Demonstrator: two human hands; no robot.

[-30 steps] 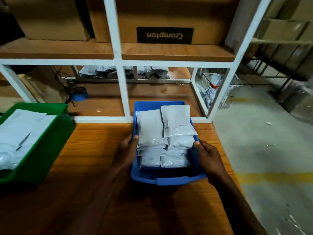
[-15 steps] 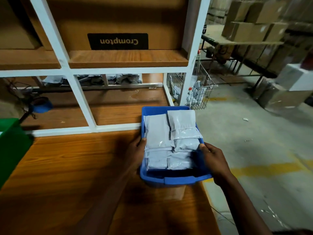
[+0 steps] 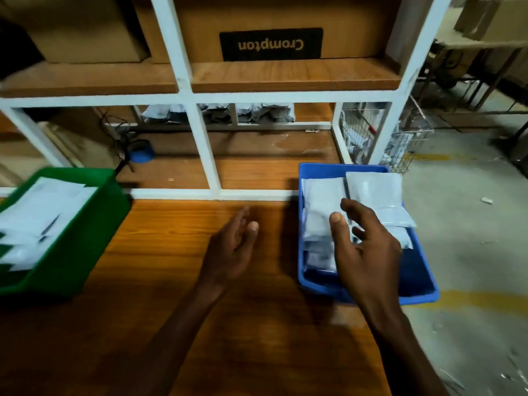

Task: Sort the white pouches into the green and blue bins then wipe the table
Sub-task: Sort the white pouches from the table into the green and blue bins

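The blue bin (image 3: pixel 423 284) sits at the right end of the wooden table (image 3: pixel 171 281), its right side jutting past the table edge. White pouches (image 3: pixel 374 192) are stacked inside it. My right hand (image 3: pixel 363 252) hovers over the bin with fingers spread and holds nothing. My left hand (image 3: pixel 231 250) is open above the bare table, left of the bin. The green bin (image 3: pixel 83 238) stands at the far left, with more white pouches (image 3: pixel 40 218) in it.
A white-framed shelf unit (image 3: pixel 208 155) rises behind the table, carrying cardboard boxes (image 3: pixel 271 30). A blue tape roll (image 3: pixel 141 154) and cables lie on its lower shelf. A wire basket (image 3: pixel 405 144) stands on the concrete floor at the right.
Both hands have let go of the blue bin's sides. The bin now rests farther right on the table. The left hand drew away to the left; the right hand moved over the pouches.
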